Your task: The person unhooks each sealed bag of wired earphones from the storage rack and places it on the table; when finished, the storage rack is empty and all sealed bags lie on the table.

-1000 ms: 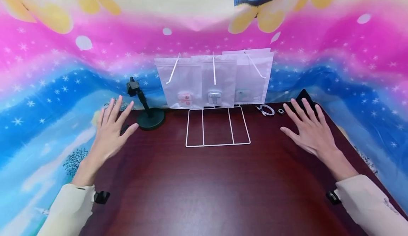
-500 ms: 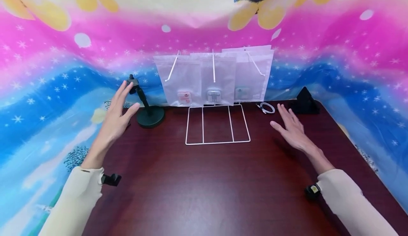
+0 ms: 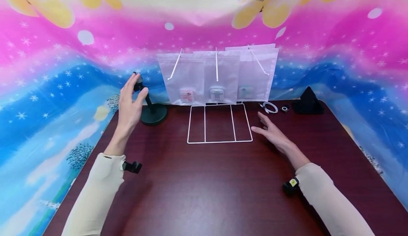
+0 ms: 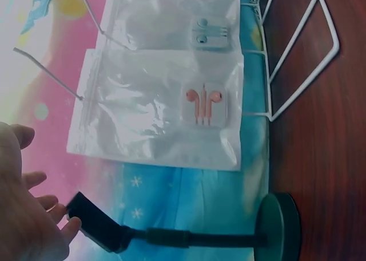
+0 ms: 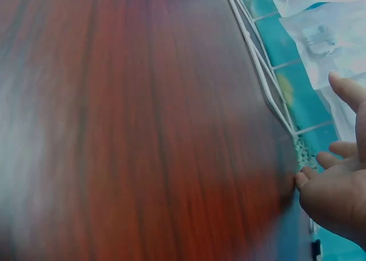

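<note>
My left hand [image 3: 130, 105], fingers extended and thumb apart, is raised in front of a black desk stand [image 3: 153, 115] and overlaps its upper part in the head view. Nothing lies in its palm. Low over the table, my right hand [image 3: 272, 133] reaches toward the right corner of a white wire rack [image 3: 220, 142], fingers relaxed and holding nothing. From the rack's prongs hang translucent zip bags. The left bag [image 4: 137, 112] contains pink earphones [image 4: 204, 105] in a clear case; the middle bag [image 3: 227, 66] shows white earphones [image 3: 217, 93]. The right bag [image 3: 255, 64] hangs over another.
Behind the right hand lie a coiled white cable [image 3: 271, 107] and a small dark item with a pale ring [image 3: 284, 108]. A black triangular stand [image 3: 308, 103] occupies the back right of the brown table [image 3: 197, 186]. A printed cloth [image 3: 197, 12] surrounds the table.
Both hands have moved inward, the left toward the desk stand, the right toward the rack's corner. The right hand has turned from palm-down spread fingers to thumb toward the rack. The bags hang as before.
</note>
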